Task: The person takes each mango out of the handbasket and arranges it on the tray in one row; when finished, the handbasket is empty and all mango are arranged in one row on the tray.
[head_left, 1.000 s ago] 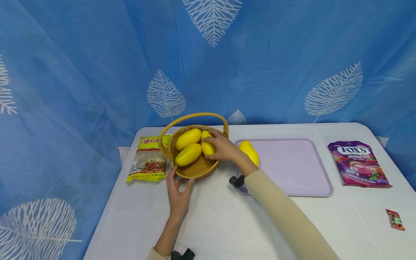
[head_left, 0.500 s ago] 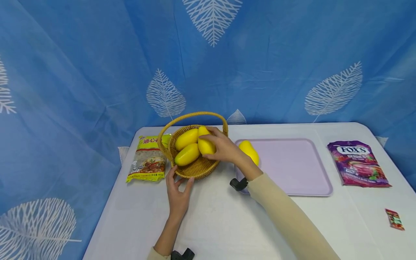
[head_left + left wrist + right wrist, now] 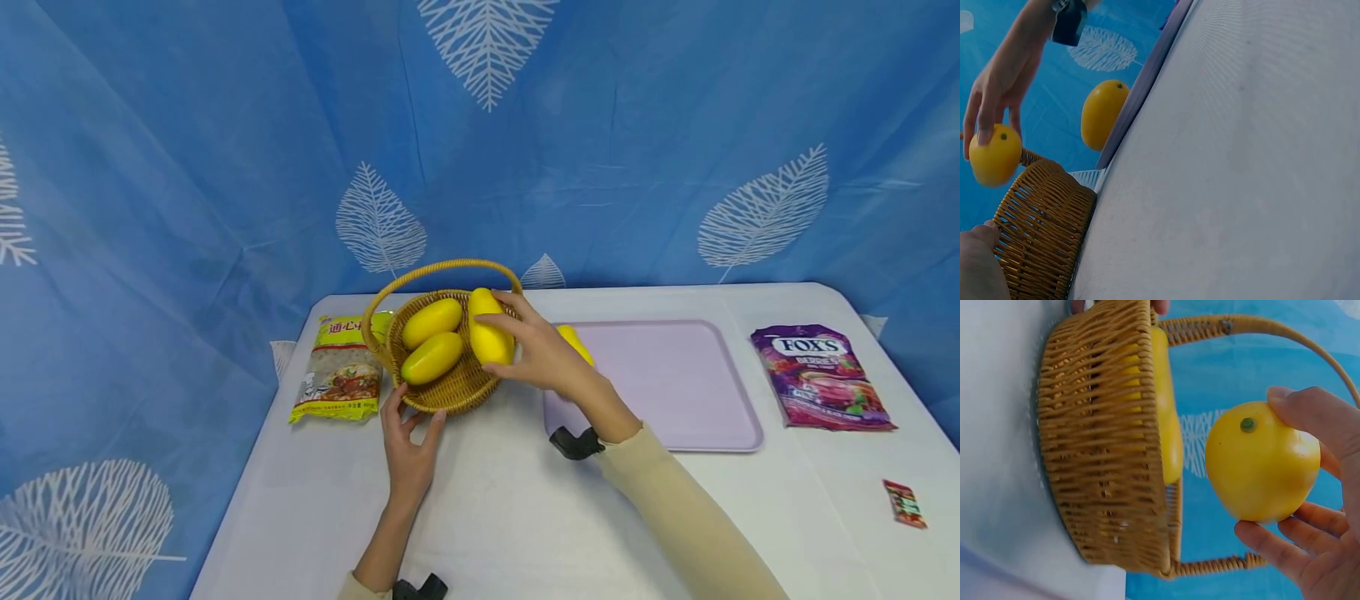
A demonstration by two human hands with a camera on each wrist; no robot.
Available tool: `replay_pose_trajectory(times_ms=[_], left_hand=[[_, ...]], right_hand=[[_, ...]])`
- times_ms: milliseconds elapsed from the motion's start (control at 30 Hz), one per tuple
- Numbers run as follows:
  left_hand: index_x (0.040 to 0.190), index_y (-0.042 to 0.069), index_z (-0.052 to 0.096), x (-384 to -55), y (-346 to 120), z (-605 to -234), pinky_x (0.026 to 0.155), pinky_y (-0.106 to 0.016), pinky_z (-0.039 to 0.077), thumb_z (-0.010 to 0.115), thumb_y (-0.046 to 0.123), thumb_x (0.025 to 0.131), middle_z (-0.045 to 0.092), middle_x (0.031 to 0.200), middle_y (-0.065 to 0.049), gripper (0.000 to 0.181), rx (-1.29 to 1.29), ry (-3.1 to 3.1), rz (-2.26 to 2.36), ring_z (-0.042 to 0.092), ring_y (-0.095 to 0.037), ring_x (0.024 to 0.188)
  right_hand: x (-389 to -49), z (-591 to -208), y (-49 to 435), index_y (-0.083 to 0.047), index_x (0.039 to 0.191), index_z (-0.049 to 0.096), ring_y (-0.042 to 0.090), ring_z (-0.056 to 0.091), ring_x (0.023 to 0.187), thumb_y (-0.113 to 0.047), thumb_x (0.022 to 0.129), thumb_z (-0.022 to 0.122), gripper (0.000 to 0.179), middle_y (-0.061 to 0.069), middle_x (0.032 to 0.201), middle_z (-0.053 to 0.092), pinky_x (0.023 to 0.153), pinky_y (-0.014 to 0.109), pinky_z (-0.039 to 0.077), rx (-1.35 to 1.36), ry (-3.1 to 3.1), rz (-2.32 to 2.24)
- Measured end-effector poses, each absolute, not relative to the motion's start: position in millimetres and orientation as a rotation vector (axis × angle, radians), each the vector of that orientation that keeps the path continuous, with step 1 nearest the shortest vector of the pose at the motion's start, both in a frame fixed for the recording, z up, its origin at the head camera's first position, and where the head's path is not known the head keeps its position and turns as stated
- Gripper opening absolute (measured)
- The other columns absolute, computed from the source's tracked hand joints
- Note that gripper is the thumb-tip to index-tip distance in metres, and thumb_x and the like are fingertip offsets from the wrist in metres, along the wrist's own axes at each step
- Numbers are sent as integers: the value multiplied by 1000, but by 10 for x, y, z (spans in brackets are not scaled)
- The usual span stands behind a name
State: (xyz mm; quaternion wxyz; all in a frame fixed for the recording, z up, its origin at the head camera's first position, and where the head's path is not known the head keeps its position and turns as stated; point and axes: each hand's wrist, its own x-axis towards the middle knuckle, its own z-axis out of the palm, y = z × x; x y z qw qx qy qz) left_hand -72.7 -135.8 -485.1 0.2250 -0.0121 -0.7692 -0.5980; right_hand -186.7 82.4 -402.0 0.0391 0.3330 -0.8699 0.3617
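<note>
My right hand (image 3: 551, 354) holds a yellow mango (image 3: 487, 337) above the right side of a wicker basket (image 3: 467, 398). In the right wrist view, thumb and fingers grip this mango (image 3: 1260, 465) from opposite sides, its green stem spot showing. Two other yellow mangoes, an upper one (image 3: 432, 323) and a lower one (image 3: 432, 358), lie inside the basket. At the basket's front left, my left hand (image 3: 408, 458) grips the rim and wall, its thumb against the outside. Another mango (image 3: 576, 343) rests at the left edge of a lilac tray (image 3: 667, 387), partly covered by the right hand.
Left of the basket lies a yellow food packet (image 3: 341, 371). A purple FOX'S candy bag (image 3: 821, 379) is right of the tray, with a small red wrapped candy (image 3: 905, 504) nearer the front. The arched basket handle (image 3: 442, 265) stands up behind the fruit. Blue patterned cloth hangs behind.
The right hand has lifted the right-hand mango out of its place in the basket and shifted it slightly right. My left hand stays at the basket.
</note>
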Motion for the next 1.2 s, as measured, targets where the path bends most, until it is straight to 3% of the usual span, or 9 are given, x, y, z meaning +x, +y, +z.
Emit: replay_pose_trajectory(times_ms=[333, 467, 933, 1200], left_hand=[[144, -10, 33, -725, -1361, -4863, 95, -58, 45, 67, 0, 90, 31, 146, -30, 65, -25, -2131, -1644, 36, -49, 132], [145, -9, 32, -722, -1359, -4860, 96, -60, 44, 67, 2, 91, 30, 147, -30, 65, -24, -2138, -1656, 37, -48, 133], [145, -9, 32, -748, -1361, -4915, 94, -57, 46, 67, 0, 91, 30, 145, -31, 65, -32, -2149, -1625, 38, -49, 131], [148, 7, 34, -826, -1447, -5198, 96, -43, 49, 68, 7, 91, 33, 148, -18, 66, -11, -2143, -1620, 39, -40, 134]], right_hand=[[-1729, -4047, 1199, -21, 138, 57, 34, 50, 128, -25, 79, 83, 65, 8, 157, 29, 97, 50, 52, 963, -2633, 1099], [-1671, -4086, 1365, -19, 136, 58, 36, 46, 132, -22, 77, 84, 64, 8, 157, 31, 98, 53, 51, 927, -2623, 1099], [-1667, -4282, 2098, -9, 134, 57, 44, 47, 127, -9, 74, 85, 66, 20, 153, 31, 98, 62, 46, 712, -2694, 1029], [-1669, -4450, 2285, -8, 136, 56, 48, 43, 130, -13, 78, 82, 63, 23, 154, 28, 102, 65, 41, 617, -2877, 996]])
